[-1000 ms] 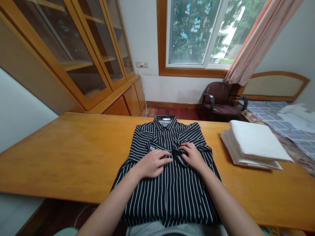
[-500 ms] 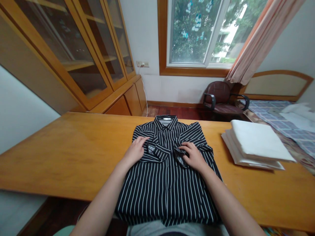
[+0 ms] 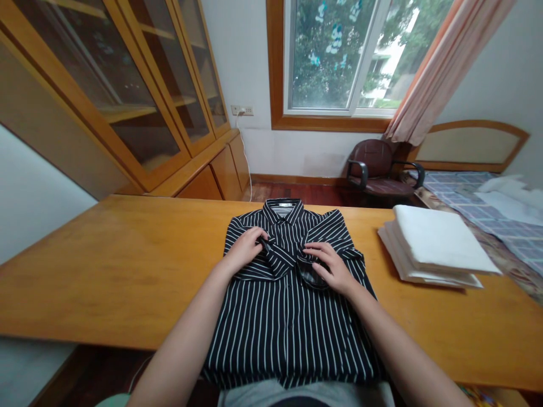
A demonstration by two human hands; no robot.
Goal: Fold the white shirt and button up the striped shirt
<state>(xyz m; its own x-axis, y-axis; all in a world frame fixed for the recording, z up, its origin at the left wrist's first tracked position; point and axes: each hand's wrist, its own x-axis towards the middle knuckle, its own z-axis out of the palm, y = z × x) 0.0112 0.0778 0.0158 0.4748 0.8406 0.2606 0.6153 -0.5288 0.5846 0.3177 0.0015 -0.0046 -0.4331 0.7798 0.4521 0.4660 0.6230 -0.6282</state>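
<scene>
A black shirt with white stripes [image 3: 288, 328] lies front up on the wooden table [image 3: 114, 260], its collar [image 3: 283, 210] toward the far edge. Both sleeves are folded in over the chest. My left hand [image 3: 245, 250] pinches the end of the left-side sleeve [image 3: 278, 259], lifting it slightly between thumb and fingers. Over the cuff of the other sleeve [image 3: 313, 276] rests my right hand [image 3: 333, 268]. Its fingers are stretched out, with a gap between them and the thumb. The shirt's hem hangs at the near table edge, against my body.
A stack of white folded sheets or boards [image 3: 441, 237] sits on the table at the right. Beyond the table stand a maroon armchair [image 3: 375, 167], a bed [image 3: 453, 192] and a glass-door cabinet [image 3: 182, 164].
My left hand has moved right and slightly up, closing on the sleeve end and lifting it. My right hand remains by the other cuff. The view has shifted slightly.
</scene>
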